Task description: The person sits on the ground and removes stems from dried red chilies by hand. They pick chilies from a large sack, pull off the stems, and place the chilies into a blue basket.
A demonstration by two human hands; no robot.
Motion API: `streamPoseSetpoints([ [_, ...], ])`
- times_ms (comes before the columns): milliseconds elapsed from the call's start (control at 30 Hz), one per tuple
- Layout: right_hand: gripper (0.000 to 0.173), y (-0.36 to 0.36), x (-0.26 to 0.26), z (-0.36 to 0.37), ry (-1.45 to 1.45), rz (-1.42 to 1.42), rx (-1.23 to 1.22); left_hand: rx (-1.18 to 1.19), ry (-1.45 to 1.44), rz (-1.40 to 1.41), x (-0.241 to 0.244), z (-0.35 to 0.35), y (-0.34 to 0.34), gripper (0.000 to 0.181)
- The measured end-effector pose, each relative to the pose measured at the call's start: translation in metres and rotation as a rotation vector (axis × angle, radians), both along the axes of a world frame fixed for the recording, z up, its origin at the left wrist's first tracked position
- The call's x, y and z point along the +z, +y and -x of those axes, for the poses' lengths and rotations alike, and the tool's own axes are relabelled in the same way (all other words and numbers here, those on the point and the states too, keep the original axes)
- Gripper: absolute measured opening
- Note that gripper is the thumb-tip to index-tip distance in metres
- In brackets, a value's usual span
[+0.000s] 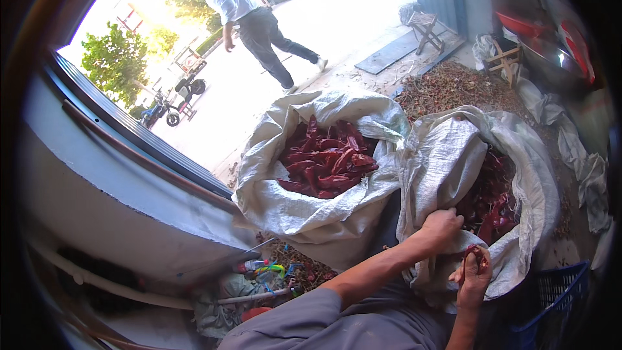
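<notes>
Two white woven sacks stand before me with their mouths rolled back. The left sack (301, 218) holds a heap of dried red chili peppers (330, 158). In the right sack (537, 194), more dark red peppers (495, 211) lie among stems and shadow. My left hand (441, 226) is at the near-left edge of this sack's mouth, knuckles up; its fingertips are hidden, so I cannot tell whether it grips anything. Over the sack's near rim, my right hand (472, 279) is closed around a dried red chili pepper (481, 256), with the thumb raised against it.
Stems and debris (457, 90) cover the floor beyond the right sack. A blue plastic crate (559, 287) stands at lower right. Two small folding stools, one wooden stool (423, 29) near the doorway, stand behind. Outside, a person (257, 19) walks near a parked scooter (184, 95).
</notes>
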State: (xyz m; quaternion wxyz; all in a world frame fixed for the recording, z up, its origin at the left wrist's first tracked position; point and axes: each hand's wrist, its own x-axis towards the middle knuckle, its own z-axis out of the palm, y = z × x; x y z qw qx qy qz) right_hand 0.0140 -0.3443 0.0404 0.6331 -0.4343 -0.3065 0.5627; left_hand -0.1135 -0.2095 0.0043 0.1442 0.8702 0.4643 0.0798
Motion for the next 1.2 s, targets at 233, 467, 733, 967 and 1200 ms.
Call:
streamPoseSetpoints([
  [233,0.017,0.009,-0.002,-0.001,-0.092,0.123,-0.093,0.301,-0.958,0.224,0.031,0.031,-0.016,0.032],
  [467,0.023,0.027,-0.023,0.002,-0.640,-0.086,-0.239,0.227,-1.184,0.384,0.035,0.001,-0.072,0.025],
  [733,0.014,0.007,-0.010,-0.015,-0.394,-0.092,-0.054,0.208,-1.236,0.987,0.058,0.020,-0.065,0.034],
  [967,0.038,-0.005,-0.018,-0.014,-0.530,-0.122,-0.016,0.161,-1.366,1.130,0.046,0.017,-0.066,0.013],
  [1200,0.050,-0.006,0.000,-0.003,-0.935,-0.051,0.027,0.034,-0.953,0.089,0.036,0.017,-0.079,0.010],
])
